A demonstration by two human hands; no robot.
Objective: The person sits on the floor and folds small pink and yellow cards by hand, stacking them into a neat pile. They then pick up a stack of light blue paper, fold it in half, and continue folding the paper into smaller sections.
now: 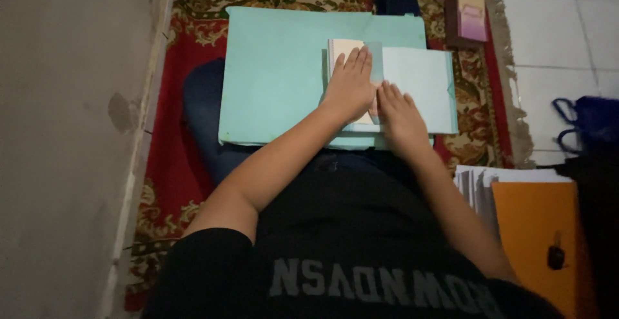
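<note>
head view: a pale green folded sheet (pixel 412 87) is pressed flat on a larger green board (pixel 277 74) across the lap; left hand (pixel 351 87) and right hand (pixel 398 114) are laid open, fingers (pixel 361 61) extended, nothing gripped.

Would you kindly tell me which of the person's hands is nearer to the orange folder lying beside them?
Right. The right hand presses the pale green booklet, on the orange folder side. The left hand lies flat farther away, over the booklet's spine.
</note>
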